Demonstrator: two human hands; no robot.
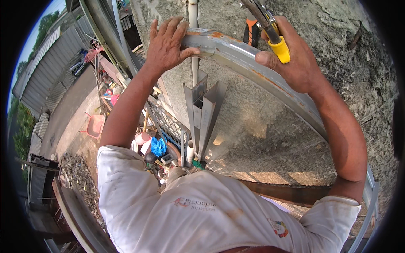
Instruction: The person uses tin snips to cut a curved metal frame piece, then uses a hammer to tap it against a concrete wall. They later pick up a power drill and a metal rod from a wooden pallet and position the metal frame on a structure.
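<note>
1. Wall: rough and stained concrete, filling the middle and right of the view; as far as it shows, no bolt or bracket ties the beam to it
2. Beam: grey metal with rust patches, running across in front of the wall from under the left hand to behind the right forearm; I judge it in place but cannot tell whether it is fastened, so the fixing may be left to do
3. Uprights: grey channels standing below the beam, their tops apart from it; no joint between them shows
4. Left hand: fingers spread and straight at the beam's end, thumb along its face; how firmly it presses, I cannot tell
5. Right hand: fingers wrapped around the tool, thumb by the beam's edge
6. Tool: yellow-gripped, its head toward the top edge and off the beam, so its work seems not under way
7. Orange-black handle: just beyond the beam, unheld
</note>
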